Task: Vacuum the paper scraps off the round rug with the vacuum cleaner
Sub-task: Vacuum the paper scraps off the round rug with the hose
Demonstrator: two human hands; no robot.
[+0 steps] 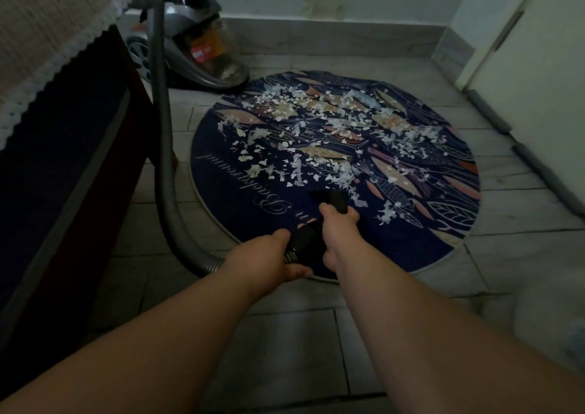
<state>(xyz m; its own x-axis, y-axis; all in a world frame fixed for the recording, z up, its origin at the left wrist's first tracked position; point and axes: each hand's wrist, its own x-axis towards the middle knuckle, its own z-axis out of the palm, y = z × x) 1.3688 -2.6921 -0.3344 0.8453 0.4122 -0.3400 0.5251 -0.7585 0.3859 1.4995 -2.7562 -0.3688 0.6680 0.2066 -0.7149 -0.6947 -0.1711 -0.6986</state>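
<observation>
A round dark blue rug [240, 192] with a fish pattern lies on the tiled floor. White paper scraps [319, 128] are strewn over its far and middle parts. My left hand [269, 255] grips the black handle end [305, 241] where the grey ribbed hose [164, 147] joins it. Further forward, my right hand [338, 223] grips the black nozzle [332, 199], whose tip rests over the rug's near part, just short of the scraps. The grey canister vacuum cleaner [193, 43] stands behind the rug at the upper left.
A dark sofa or bed [57, 166] with a lace-edged cover fills the left side, and the hose runs along it. A wall with a skirting board [332, 36] closes the back. A pale door [531, 65] with grey draught rolls [535, 166] at its foot stands on the right.
</observation>
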